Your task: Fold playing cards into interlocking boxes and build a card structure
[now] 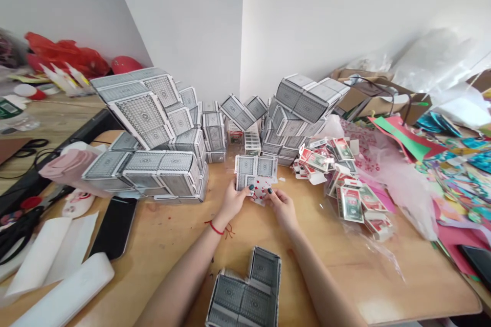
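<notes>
My left hand, with a red string bracelet at the wrist, grips the left side of a piece made of grey-backed playing cards. Its thumb presses near the lower edge. Opposite it, my right hand pinches the edge of a playing card with red pips face up, at the piece's lower right. Fingers beneath the cards are partly hidden. Between my forearms, close to me, lies an L-shaped block of joined cards. Behind my hands, boxes of playing cards stand upright.
Stacked card-built blocks rise at the left and right. Torn red-and-white card boxes are heaped at right beside clear plastic wrap. A black phone, a white case and scissors lie left.
</notes>
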Tool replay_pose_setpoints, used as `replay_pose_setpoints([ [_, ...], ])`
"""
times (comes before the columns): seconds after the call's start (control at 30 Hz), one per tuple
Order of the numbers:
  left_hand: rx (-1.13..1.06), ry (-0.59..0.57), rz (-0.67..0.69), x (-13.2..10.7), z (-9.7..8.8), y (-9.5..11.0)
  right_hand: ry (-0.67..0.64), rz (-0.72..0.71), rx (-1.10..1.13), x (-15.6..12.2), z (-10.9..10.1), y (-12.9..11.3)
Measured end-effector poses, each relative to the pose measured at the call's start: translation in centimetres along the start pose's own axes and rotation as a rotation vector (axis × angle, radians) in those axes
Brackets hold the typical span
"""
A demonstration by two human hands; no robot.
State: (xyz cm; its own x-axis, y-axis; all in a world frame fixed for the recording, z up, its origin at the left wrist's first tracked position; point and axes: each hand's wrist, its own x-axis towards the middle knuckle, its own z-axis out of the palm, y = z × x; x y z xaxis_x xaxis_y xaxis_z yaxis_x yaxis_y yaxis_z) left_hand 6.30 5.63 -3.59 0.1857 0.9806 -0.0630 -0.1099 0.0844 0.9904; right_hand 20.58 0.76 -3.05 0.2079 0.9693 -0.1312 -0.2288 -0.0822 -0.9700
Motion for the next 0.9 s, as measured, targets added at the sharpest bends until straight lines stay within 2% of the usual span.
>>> replay_pose_setpoints([
  [0.07, 0.0, 0.054, 0.003, 0.1, -0.5, 0.2, -0.08, -0.013, -0.118, -1.8, -0.7, -1.6],
  [0.17, -0.052, 0.063, -0.049, 0.2, -0.7, 0.1, -0.406, -0.042, -0.391, -5.3, -1.4, -4.4],
  [0.23, -0.077, 0.049, -0.061, 0.2, -0.5, 0.0, -0.533, -0.022, -0.581, -7.5, -1.4, -5.6],
  [0.37, -0.08, 0.011, -0.071, 0.1, -0.2, 0.4, -0.491, -0.013, -0.824, -9.4, -1.0, -5.6],
  [0.43, -0.066, -0.023, -0.104, -0.1, -0.2, 1.1, -0.498, -0.007, -0.855, -9.1, -0.9, -5.2],
  [0.57, -0.036, -0.116, -0.123, -1.3, -1.1, 3.9, -0.401, -0.034, -0.845, -6.6, -1.5, -5.6],
  [0.7, 0.005, -0.054, -0.049, -3.2, -3.0, 7.2, -0.364, -0.069, -0.845, -3.1, -1.9, -6.8],
  [0.8, -0.063, -0.042, -0.114, -4.6, -4.2, 8.8, -0.325, -0.135, -0.89, -0.2, -1.5, -7.4],
  [0.9, -0.102, 0.031, -0.164, -5.8, -4.9, 9.3, -0.281, -0.166, -0.934, 2.1, -0.7, -7.6],
])
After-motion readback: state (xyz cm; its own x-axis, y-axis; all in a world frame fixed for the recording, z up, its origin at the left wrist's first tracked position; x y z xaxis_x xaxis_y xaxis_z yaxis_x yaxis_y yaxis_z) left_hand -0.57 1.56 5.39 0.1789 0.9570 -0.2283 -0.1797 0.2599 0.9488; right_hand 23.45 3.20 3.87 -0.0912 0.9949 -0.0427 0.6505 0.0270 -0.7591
